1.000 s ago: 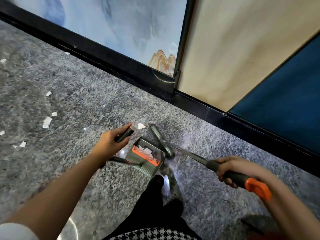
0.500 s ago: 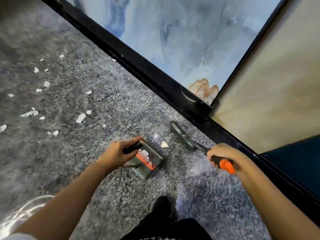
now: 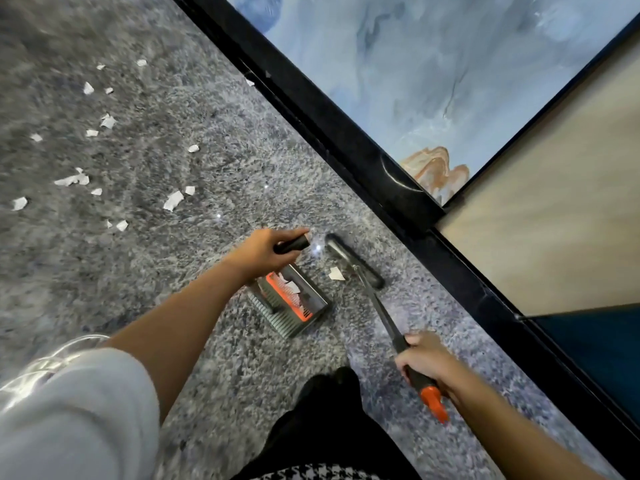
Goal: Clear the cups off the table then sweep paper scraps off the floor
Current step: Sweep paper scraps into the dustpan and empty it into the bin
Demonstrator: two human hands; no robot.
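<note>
Both hands occupied.
Left hand point(image 3: 266, 252) grips handle of grey orange-combed dustpan point(image 3: 304, 306); right hand point(image 3: 427, 363) grips grey long-handled broom point(image 3: 373, 296); white paper scrap point(image 3: 336, 273) lies between tools.

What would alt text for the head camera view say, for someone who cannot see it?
Seen from above, a person's left hand holds a dustpan by its handle on a grey floor while the right hand grips a broom, its head beside one paper scrap. More white scraps lie scattered to the left.
</note>
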